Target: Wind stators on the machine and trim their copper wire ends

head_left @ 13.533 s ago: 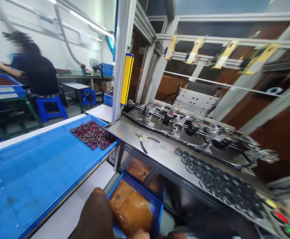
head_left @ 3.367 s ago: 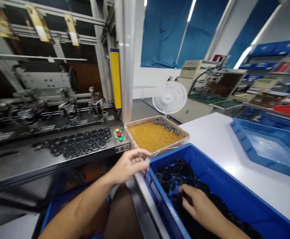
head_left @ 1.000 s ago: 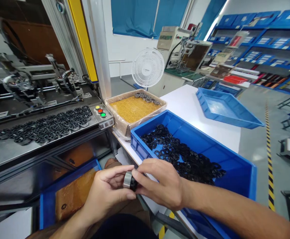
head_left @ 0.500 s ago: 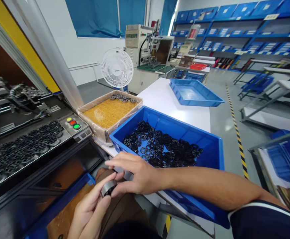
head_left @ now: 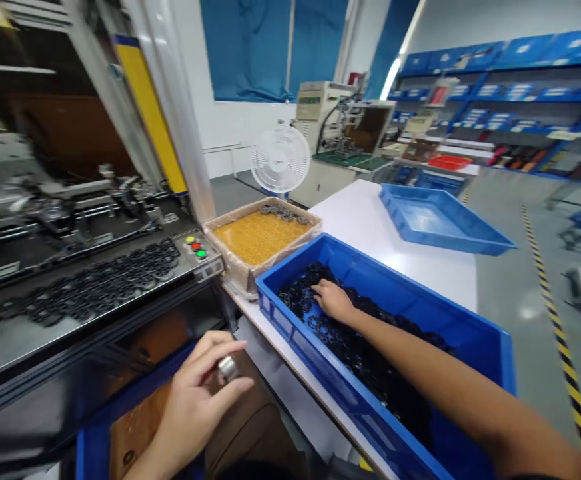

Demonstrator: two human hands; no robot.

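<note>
My left hand point(head_left: 203, 387) is curled around a small silver metal ring point(head_left: 228, 368), held over my lap beside the bench edge. Its thumb and index fingertips are apart, with the ring farther in between the fingers. My right hand point(head_left: 334, 301) reaches down into the blue bin point(head_left: 390, 273), its fingers bent and drawn together among small black wheel-like parts point(head_left: 320, 327). What lies between those fingertips is hidden.
Left, a machine bed carries rows of black ring-shaped parts point(head_left: 105, 280) next to a button panel point(head_left: 198, 253). A lined box of yellow pieces point(head_left: 255, 233), a fan point(head_left: 280, 160) and a light-blue tray point(head_left: 430, 220) stand beyond. Below left is another blue-edged container point(head_left: 81, 453).
My right hand has left the metal ring and moved up and right into the blue bin. The ring stays in my left hand. The camera view has turned left.
</note>
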